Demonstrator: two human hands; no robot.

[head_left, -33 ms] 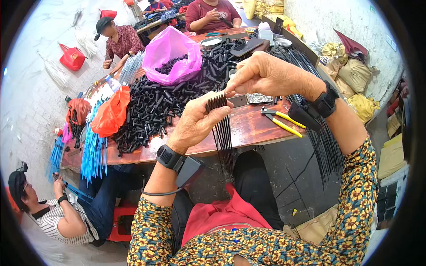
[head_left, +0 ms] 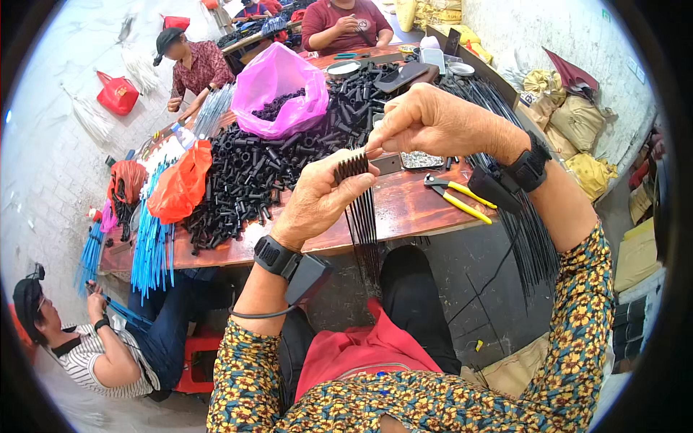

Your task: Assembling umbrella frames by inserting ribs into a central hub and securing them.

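My left hand (head_left: 323,195) is closed around a fanned bundle of thin black cables (head_left: 363,231). Their upper ends stand in a row between thumb and fingers, and their lengths hang down past the table edge. Fingertips of my right hand (head_left: 440,119) are pinched together at the far end of that row; whatever they grip is too small to make out. Yellow-handled pliers (head_left: 465,202) lie on the table just right of my hands. Beside them sits a shallow tray (head_left: 422,169) of small metal pieces, partly behind my right hand.
Loose black tubular pieces (head_left: 245,180) are heaped across the wooden table (head_left: 404,209). A pink bag (head_left: 289,68) and an orange-red bag (head_left: 184,184) rest by the heap. Blue cables (head_left: 153,249) overhang the left edge, black cables (head_left: 530,252) the right. Several people work around.
My hands and the cable bundle show no visible movement. The person in dark red across the table has slightly shifted a hand and the dark item in it.
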